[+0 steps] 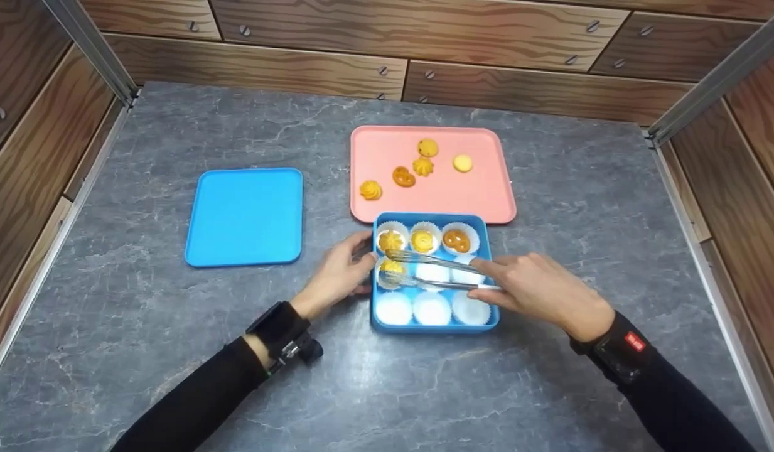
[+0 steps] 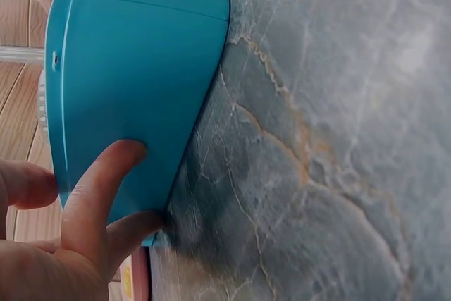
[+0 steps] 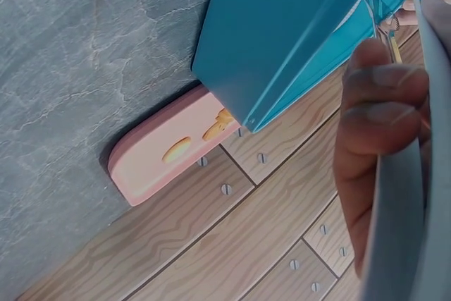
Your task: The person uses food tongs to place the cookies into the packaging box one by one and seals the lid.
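Observation:
A blue box (image 1: pixel 432 328) holds white paper cups in rows. Its back row has a star-shaped cookie (image 1: pixel 390 241), a round yellow cookie (image 1: pixel 422 241) and a pretzel-shaped cookie (image 1: pixel 456 240). My right hand (image 1: pixel 540 290) grips metal tongs (image 1: pixel 446 285) with wire ends, reaching over the box. Those ends lie on either side of a yellow cookie (image 1: pixel 393 267) in the middle row's left cup; whether they touch it I cannot tell. My left hand (image 1: pixel 339 271) rests against the box's left side, and in the left wrist view its extended fingers (image 2: pixel 95 195) press the outer wall.
Behind the box is a pink tray (image 1: pixel 487 204) with several cookies, among them a pretzel-shaped one (image 1: pixel 403 176) and a pale round one (image 1: pixel 462 163). A blue lid (image 1: pixel 245 216) lies to the left on the grey marbled table (image 1: pixel 336 402). Wood-patterned walls (image 1: pixel 311 72) enclose the table.

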